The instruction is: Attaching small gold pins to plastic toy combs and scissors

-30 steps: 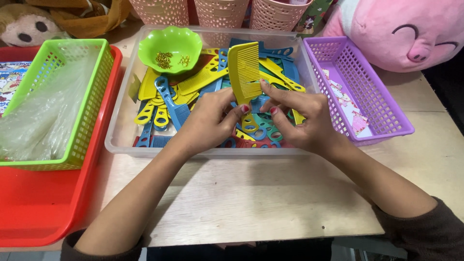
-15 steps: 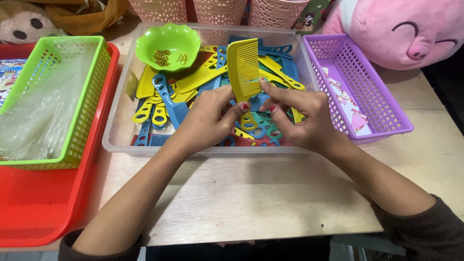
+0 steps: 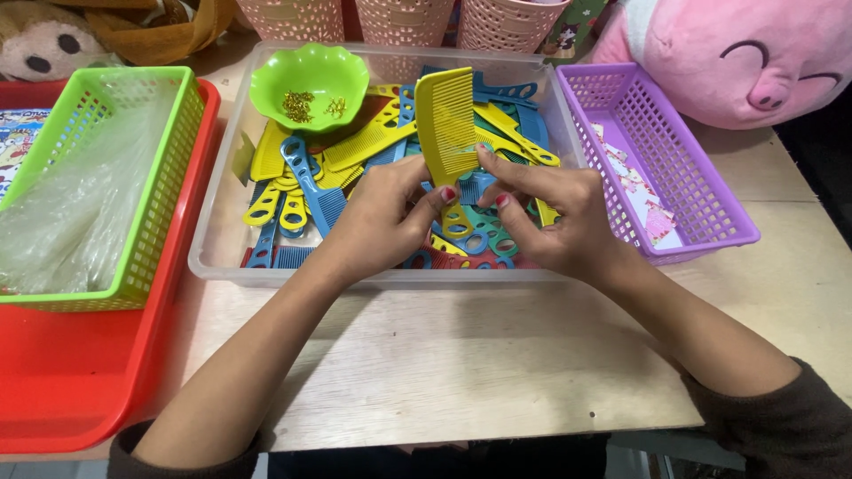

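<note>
Both the left hand point(image 3: 377, 222) and the right hand point(image 3: 550, 217) pinch the yellow comb point(image 3: 446, 133) upright over the clear bin point(image 3: 213, 257), fingers grasping its handle, so a slack grip could let it tip against the green bowl point(image 3: 309, 82).

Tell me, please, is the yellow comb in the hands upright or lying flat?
Upright: the yellow comb stands on end above the clear bin, pinched near its handle by the left hand and right hand.
</note>
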